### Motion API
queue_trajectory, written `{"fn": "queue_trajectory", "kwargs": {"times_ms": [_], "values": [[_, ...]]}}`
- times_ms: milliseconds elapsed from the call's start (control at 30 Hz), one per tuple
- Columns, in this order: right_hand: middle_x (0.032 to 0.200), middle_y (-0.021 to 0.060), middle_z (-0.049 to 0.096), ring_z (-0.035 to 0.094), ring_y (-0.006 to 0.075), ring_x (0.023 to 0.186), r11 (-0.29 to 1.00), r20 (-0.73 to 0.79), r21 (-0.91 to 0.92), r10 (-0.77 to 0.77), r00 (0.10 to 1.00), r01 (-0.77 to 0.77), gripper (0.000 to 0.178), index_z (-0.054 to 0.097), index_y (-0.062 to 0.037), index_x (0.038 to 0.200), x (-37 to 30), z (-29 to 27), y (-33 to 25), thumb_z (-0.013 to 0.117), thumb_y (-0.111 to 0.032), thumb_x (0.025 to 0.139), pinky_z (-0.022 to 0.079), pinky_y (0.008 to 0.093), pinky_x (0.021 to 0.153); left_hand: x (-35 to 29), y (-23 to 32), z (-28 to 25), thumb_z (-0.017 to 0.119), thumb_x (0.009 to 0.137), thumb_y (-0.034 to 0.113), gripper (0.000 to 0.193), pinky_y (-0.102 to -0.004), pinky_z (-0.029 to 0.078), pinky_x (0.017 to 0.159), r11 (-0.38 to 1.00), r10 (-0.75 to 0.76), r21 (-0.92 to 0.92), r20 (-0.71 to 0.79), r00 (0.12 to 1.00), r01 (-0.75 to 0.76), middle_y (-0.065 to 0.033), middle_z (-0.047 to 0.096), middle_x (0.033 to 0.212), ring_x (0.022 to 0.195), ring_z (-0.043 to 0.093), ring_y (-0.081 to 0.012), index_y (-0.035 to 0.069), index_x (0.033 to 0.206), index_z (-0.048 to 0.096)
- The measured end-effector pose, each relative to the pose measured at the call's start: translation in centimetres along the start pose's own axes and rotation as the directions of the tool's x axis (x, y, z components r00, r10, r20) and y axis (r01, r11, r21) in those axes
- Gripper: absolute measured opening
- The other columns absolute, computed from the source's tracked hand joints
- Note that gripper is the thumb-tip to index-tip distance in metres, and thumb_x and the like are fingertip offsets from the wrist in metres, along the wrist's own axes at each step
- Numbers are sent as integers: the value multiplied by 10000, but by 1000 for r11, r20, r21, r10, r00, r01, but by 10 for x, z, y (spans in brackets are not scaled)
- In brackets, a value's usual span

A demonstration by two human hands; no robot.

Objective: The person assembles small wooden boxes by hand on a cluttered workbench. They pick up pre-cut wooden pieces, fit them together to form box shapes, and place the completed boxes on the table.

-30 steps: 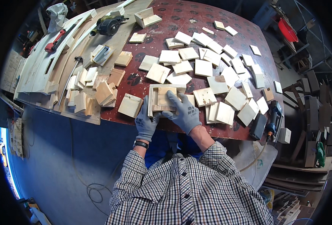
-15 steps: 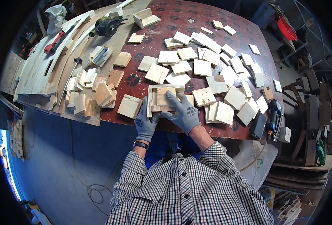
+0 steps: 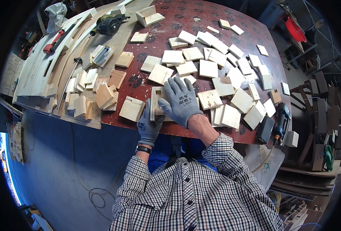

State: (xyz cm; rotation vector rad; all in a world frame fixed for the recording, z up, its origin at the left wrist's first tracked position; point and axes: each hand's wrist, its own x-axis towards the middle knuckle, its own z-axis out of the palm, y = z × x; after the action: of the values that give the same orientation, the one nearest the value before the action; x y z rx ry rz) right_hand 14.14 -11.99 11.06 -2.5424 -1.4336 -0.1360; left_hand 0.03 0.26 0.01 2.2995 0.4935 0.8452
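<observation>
Gripping a small wooden box frame (image 3: 153,101) by its left side, the gloved left hand (image 3: 149,128) has its fingers curled around the wall, their tips partly hidden beneath. The right hand (image 3: 182,101) lies palm down across the frame, its fingers outstretched and the thumb apart; whether it presses cannot be told. The frame sits between the two hands at the near edge of the red counter (image 3: 169,30).

As far as it shows, the frame is partly built: its left wall meets a far wall at a corner, and the rest is under the right fingers. Most other wood looks unassembled, judging by the many loose square boards (image 3: 208,69) beyond and to the right of the right fingers. One pale block (image 3: 132,109) lies just left of the left fingers. Far ahead of them, two boards (image 3: 149,16) form an L, perhaps joined.

As for containers, the frame's visible hollow shows no loose contents; its covered part cannot be judged. Beyond the left fingers, to their left, stands a small rectangular tray (image 3: 103,56) with a blue-grey inside, its contents unclear.
</observation>
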Motion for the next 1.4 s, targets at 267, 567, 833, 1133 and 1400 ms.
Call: {"fn": "queue_trajectory", "kwargs": {"times_ms": [267,567,833,1133,1400], "values": [[1606,206,434,371,357,1503,997,79,-75,8,997,-2,734,411,-7,1575,5,6,-9,410,-533,1062,153,567,1289,-5,5,-4,777,912,512,864,-441,562,1026,997,-66,-40,38,997,68,-228,617,1451,1276,655,-375,-8,1531,475],[1296,222,636,604,378,1238,999,222,30,30,975,-37,635,585,-17,1317,58,-24,-12,432,-575,1058,323,551,1172,3,9,-8,747,923,529,891,-419,611,775,1000,9,-18,-14,1000,-9,-172,704,1176,932,746,-343,40,1589,413],[1418,212,594,524,374,1369,971,258,174,-205,944,163,698,461,7,1525,80,6,-17,375,-543,1105,361,485,1172,2,12,-7,776,875,555,859,-417,588,697,999,-38,12,19,999,38,-137,693,1012,800,711,-317,22,1498,522],[1388,227,595,554,394,1289,960,250,191,-248,936,203,654,481,33,1503,83,-2,-18,498,-442,1053,393,508,1126,4,14,-13,809,863,481,722,-380,564,653,1000,12,-14,114,993,-10,-82,657,924,772,682,-248,-11,1354,615],[1469,271,512,479,442,1386,898,95,352,-315,944,264,797,397,76,1547,79,-5,-4,486,-519,1025,335,549,1188,3,16,-25,688,929,344,612,-373,552,632,999,-33,-1,224,974,34,-71,659,961,738,639,-226,5,1428,586]]}}
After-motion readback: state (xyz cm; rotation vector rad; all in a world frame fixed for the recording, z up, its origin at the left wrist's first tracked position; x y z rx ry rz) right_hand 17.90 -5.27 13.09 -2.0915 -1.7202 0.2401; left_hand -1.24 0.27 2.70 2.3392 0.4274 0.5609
